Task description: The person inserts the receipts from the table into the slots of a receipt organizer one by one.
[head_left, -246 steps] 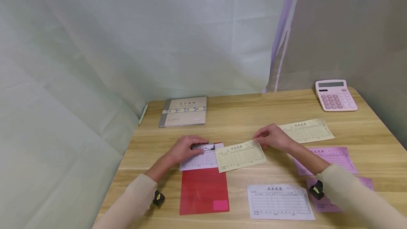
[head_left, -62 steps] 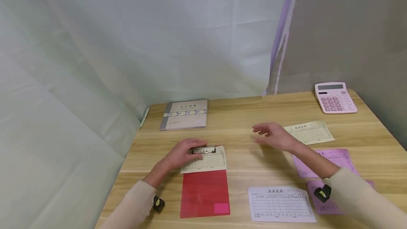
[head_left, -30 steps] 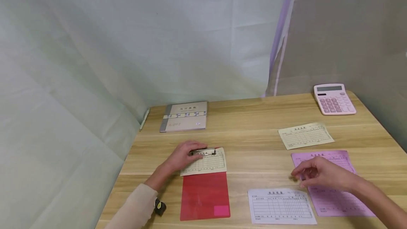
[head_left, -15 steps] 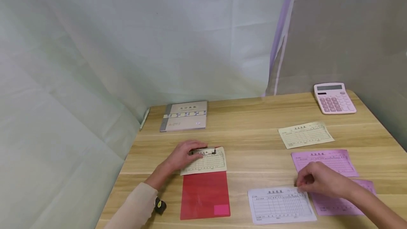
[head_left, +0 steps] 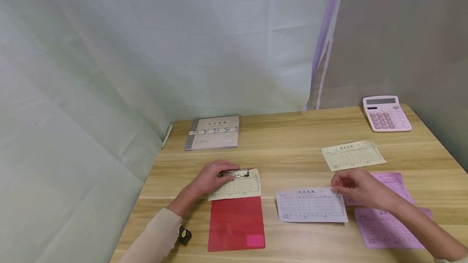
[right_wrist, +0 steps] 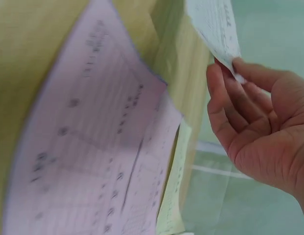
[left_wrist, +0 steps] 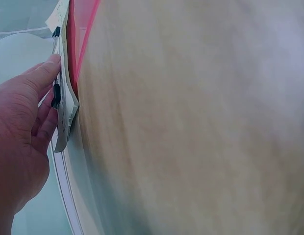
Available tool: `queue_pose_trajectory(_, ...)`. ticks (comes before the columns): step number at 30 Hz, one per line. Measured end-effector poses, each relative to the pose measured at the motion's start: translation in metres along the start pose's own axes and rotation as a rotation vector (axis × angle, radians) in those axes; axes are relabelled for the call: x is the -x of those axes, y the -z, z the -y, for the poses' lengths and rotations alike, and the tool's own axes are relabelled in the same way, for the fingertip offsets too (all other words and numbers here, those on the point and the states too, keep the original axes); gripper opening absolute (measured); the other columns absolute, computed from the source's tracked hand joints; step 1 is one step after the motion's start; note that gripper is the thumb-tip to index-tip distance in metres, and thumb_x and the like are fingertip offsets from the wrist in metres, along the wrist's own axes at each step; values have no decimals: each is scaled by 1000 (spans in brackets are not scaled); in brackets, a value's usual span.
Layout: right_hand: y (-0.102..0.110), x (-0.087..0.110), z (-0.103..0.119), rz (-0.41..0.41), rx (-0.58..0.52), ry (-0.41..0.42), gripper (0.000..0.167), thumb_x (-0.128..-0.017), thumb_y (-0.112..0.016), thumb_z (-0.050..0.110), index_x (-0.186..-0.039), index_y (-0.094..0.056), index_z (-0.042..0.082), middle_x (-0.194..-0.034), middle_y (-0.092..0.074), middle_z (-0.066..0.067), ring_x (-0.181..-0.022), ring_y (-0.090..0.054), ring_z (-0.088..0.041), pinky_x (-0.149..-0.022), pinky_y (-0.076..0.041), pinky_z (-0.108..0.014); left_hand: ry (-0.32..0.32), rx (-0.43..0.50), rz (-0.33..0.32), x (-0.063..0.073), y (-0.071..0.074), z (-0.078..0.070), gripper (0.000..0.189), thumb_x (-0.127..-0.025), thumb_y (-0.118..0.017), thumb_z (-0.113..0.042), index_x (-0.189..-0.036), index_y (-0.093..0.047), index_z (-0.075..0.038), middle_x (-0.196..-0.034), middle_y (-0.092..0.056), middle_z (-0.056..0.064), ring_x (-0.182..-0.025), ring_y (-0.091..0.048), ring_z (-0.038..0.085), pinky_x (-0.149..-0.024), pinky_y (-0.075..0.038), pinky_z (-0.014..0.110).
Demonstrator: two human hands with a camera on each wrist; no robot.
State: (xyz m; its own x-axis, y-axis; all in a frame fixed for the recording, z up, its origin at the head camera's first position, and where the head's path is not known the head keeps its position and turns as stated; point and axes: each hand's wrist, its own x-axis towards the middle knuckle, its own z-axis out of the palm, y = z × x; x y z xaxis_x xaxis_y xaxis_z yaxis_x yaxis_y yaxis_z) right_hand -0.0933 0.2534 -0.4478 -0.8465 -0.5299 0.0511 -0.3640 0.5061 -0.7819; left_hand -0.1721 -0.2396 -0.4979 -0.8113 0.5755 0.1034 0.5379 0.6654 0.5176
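Observation:
My left hand (head_left: 212,177) grips the metal clip (head_left: 235,174) at the top of a red clipboard (head_left: 235,222), thumb on the clip in the left wrist view. A yellow receipt form (head_left: 241,188) lies on the board's upper part, its top edge under the clip. With thumb and fingers, my right hand (head_left: 365,190) pinches the upper right corner of a white receipt form (head_left: 310,207). In the right wrist view that white form (right_wrist: 215,24) hangs from the fingertips, raised off the wooden table (head_left: 285,157).
Two pink receipt forms (head_left: 393,228) lie beneath and beside my right forearm. Another yellow form (head_left: 352,155) is farther back, with a pink calculator (head_left: 386,113) at the back right corner. A banded notebook (head_left: 213,133) and a pen (head_left: 167,136) lie at the back left.
The yellow form that my right hand carried earlier now lies under the clip. My right hand has since gone to the white form, picked it up and moved it up and left.

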Motion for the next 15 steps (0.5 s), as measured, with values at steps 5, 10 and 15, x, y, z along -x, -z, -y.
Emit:
queue_pose_trajectory(5, 0, -20, 4, -63, 30, -73, 9, -98, -75, 8, -93, -73, 14, -83, -69, 7, -75, -63, -8, -65, -53, -27, 2, -11, 2, 0, 0, -1, 43, -96, -82, -25, -137, -74, -25, -133, -71, -8, -127, -64, 17, -107, -51, 45)
queue_pose_trajectory(10, -4, -35, -3, -103, 57, -144, 2, -98, -76, 8, -97, -76, 7, -87, -71, 3, -80, -64, -12, -68, -53, -27, 5, -22, 9, 0, 1, -3, 43, -96, -82, -25, -138, -74, -24, -132, -72, -8, -123, -65, 15, -105, -52, 44)
queue_pose_trajectory(15, -7, -41, -11, -132, 61, -194, 14, -95, -79, 8, -106, -78, 1, -92, -74, -2, -83, -67, -17, -67, -54, -27, 21, -42, 21, -1, 1, -2, 42, -96, -82, -26, -137, -74, -25, -132, -72, -8, -125, -64, 16, -106, -51, 43)
